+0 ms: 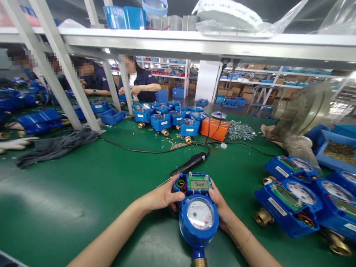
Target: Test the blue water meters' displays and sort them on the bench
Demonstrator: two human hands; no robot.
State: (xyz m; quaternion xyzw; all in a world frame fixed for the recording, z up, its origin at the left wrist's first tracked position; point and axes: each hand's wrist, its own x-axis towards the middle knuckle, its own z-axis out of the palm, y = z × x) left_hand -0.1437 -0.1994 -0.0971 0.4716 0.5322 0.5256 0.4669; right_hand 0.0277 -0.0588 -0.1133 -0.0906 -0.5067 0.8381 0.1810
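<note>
A blue water meter (198,217) with a round dial, a small green display and a brass fitting at its near end lies on the green table (84,191) in front of me. My left hand (162,195) grips its upper left side, fingers curled round the display housing. My right hand (221,205) holds its right side, fingers wrapped behind it. Just beyond the meter lies a black electric screwdriver (189,164) with its cable trailing to the back.
Several open blue meters (304,198) lie at the right, near a blue bin of small parts (344,153) and a fan (300,111). More meters (169,117), an orange box (214,128) and a screw pile (240,130) sit behind. A grey cloth (54,147) lies left. People sit beyond.
</note>
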